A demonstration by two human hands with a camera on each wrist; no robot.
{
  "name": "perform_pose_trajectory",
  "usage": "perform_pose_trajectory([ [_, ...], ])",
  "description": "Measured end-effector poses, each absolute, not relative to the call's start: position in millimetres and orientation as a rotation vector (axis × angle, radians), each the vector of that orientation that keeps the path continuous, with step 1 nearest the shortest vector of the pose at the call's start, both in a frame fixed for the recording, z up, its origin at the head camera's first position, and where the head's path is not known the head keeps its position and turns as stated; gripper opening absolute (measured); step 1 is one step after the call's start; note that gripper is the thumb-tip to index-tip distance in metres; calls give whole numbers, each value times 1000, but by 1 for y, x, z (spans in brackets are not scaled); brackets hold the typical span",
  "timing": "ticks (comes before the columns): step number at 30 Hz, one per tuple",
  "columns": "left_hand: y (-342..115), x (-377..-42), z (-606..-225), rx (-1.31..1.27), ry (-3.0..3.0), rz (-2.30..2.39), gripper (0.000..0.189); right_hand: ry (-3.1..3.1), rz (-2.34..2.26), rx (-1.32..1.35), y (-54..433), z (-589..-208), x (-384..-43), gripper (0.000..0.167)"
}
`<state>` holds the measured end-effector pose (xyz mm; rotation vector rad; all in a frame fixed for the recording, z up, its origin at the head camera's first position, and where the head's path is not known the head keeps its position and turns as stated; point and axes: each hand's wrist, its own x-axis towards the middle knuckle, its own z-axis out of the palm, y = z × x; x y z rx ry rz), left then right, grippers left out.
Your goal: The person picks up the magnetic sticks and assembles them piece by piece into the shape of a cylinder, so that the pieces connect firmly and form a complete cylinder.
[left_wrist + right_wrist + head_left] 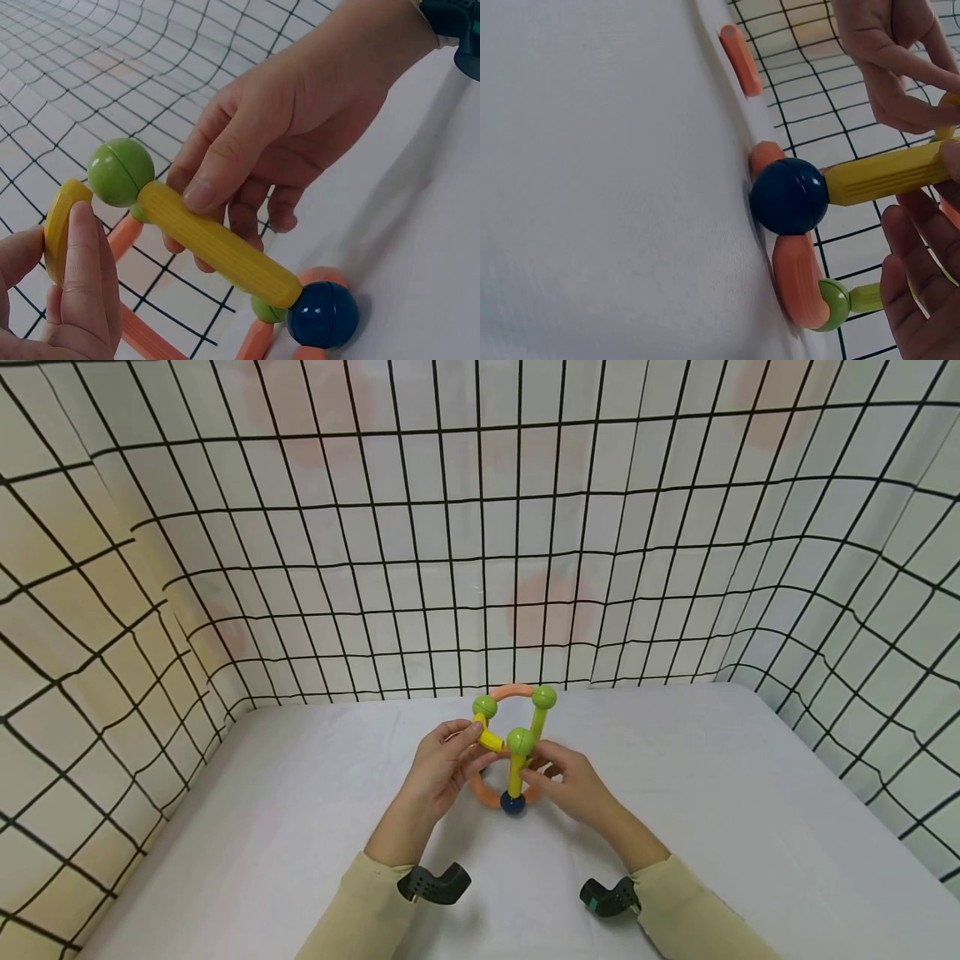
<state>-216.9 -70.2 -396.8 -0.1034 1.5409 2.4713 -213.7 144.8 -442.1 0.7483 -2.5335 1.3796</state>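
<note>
A frame of magnetic building sticks and balls stands on the white table. My left hand (445,766) pinches a short curved yellow stick (491,742); its end is close to a green ball (521,742), and I cannot tell whether they touch. That ball sits on top of an upright yellow stick (217,244), which the thumb and fingers of my right hand (573,783) hold. Below, a dark blue ball (790,196) joins this stick to curved orange sticks (799,281) at the base. More green balls (544,697) stand at the rear top, linked by an orange curve (513,691).
Black netting (480,535) over white cloth rises behind the table (300,827) and on both sides. Each wrist carries a dark camera band (435,885). Bare white tabletop spreads to the left and right of the frame.
</note>
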Motion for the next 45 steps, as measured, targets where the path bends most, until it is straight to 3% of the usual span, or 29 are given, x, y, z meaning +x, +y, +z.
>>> perform_pose_trajectory([
  [30,-79,-220,-397,-103,1579,2444,39,-2550,1335,869,137,-441,-211,20],
  [45,-85,-225,-400,-149,1589,2446,36,-2854,1116,668,166,-459,-231,30],
])
